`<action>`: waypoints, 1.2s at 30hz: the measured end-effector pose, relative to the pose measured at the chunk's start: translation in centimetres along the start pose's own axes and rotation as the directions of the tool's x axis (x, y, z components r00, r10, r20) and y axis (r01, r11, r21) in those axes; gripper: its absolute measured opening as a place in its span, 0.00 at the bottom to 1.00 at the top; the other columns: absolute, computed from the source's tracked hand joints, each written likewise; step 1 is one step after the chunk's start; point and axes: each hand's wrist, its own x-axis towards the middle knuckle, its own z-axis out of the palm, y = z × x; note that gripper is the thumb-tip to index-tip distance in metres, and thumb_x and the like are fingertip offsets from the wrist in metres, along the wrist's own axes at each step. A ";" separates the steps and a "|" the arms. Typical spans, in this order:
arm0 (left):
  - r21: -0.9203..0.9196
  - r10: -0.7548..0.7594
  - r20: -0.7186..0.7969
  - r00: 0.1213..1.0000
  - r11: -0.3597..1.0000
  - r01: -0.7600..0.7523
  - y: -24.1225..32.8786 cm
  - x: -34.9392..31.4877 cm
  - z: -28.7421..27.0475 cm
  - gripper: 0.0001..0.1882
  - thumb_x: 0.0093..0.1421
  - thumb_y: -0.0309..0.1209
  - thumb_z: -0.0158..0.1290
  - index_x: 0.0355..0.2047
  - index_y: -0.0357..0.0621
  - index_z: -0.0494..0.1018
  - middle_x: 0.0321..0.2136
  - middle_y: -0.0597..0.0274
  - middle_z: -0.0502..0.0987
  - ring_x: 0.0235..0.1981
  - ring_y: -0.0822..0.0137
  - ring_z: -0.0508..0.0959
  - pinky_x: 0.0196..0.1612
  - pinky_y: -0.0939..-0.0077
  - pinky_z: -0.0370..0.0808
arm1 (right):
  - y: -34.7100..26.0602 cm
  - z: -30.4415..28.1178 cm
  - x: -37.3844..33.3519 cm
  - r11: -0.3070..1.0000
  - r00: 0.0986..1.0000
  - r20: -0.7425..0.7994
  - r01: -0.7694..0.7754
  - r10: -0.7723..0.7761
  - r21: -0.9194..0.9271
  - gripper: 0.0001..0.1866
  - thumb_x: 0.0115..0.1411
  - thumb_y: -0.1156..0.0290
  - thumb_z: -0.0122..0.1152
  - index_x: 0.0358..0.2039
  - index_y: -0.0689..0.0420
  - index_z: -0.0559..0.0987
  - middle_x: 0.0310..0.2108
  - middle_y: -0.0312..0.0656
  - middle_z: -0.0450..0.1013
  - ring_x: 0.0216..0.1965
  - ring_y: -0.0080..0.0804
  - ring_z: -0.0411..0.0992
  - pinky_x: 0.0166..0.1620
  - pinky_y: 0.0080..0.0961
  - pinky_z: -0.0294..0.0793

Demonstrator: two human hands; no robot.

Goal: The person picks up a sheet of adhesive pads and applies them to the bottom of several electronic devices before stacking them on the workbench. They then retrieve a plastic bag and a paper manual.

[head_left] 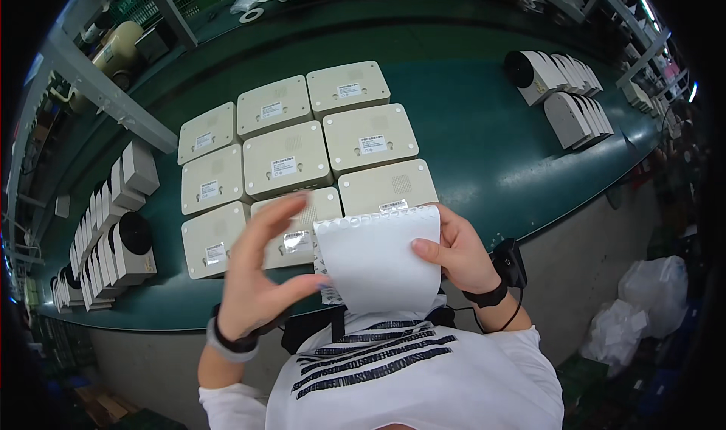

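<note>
My right hand grips the right side of a curved white sheet, its thumb lying on the face. Small clear round bumps run along the sheet's top edge, and more bumpy, patterned material shows at its left edge. My left hand is raised and slightly blurred, with thumb and fingers apart. Its thumb tip reaches the sheet's left edge; I cannot tell whether it touches. Beyond the hands, cream plastic boxes lie in rows, each with a white label. The sheet and left hand partly cover the nearest boxes.
The boxes lie on a green table. White-and-black units stand in rows at the left and far right. A tape roll lies at the back. A black device with a cable is beside my right wrist; clear plastic bags lie at lower right.
</note>
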 end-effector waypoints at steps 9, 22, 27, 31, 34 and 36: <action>-0.546 -0.179 0.120 0.976 0.809 0.216 0.3 -0.4 7.3 0.20 0.56 0.18 0.57 0.50 0.31 0.67 0.45 0.54 0.74 0.43 0.70 0.77 0.45 0.81 0.75 | -0.7 -0.4 -5.3 0.995 0.989 -0.143 0.011 -0.026 -0.104 0.24 0.59 0.74 0.61 0.53 0.65 0.66 0.49 0.47 0.71 0.50 0.29 0.70 0.53 0.27 0.69; -0.422 -0.212 0.038 0.977 0.882 0.208 0.1 -3.6 9.2 0.12 0.58 0.19 0.56 0.42 0.29 0.72 0.35 0.57 0.78 0.36 0.77 0.77 0.38 0.87 0.75 | -8.4 6.8 -13.9 -0.697 -0.453 0.588 0.656 -0.670 -0.288 0.19 0.61 0.71 0.55 0.53 0.58 0.70 0.52 0.45 0.70 0.55 0.41 0.66 0.56 0.37 0.67; -0.450 -0.274 0.039 0.961 0.854 0.261 0.4 -3.5 8.8 0.13 0.57 0.19 0.57 0.43 0.29 0.71 0.36 0.56 0.78 0.36 0.74 0.78 0.40 0.84 0.77 | -7.4 8.1 -14.2 -0.802 -0.651 0.541 0.592 -0.533 -0.077 0.18 0.63 0.75 0.50 0.54 0.55 0.71 0.53 0.44 0.69 0.56 0.41 0.64 0.58 0.36 0.65; -0.453 -0.280 0.036 0.959 0.851 0.265 0.4 -3.1 8.6 0.14 0.57 0.20 0.57 0.43 0.29 0.71 0.36 0.56 0.78 0.36 0.74 0.78 0.40 0.84 0.77 | -7.0 8.8 -15.5 -0.857 -0.747 0.501 0.516 -0.438 0.020 0.18 0.64 0.76 0.47 0.54 0.54 0.71 0.55 0.44 0.68 0.57 0.41 0.63 0.59 0.36 0.63; -0.467 -0.311 0.041 0.950 0.834 0.293 0.2 -2.8 8.5 0.14 0.57 0.20 0.57 0.43 0.30 0.71 0.36 0.57 0.78 0.36 0.74 0.79 0.40 0.84 0.77 | -7.0 9.4 -16.4 -0.919 -0.820 0.477 0.389 -0.315 0.063 0.19 0.65 0.70 0.49 0.56 0.57 0.68 0.56 0.46 0.66 0.56 0.42 0.63 0.59 0.37 0.62; -0.477 -0.328 0.046 0.943 0.823 0.310 0.3 -2.7 8.3 0.13 0.57 0.20 0.57 0.43 0.30 0.71 0.36 0.57 0.78 0.36 0.74 0.79 0.40 0.84 0.77 | -7.1 9.3 -16.4 -0.915 -0.822 0.466 0.398 -0.327 0.059 0.16 0.63 0.70 0.50 0.51 0.56 0.69 0.53 0.43 0.67 0.51 0.38 0.63 0.54 0.35 0.62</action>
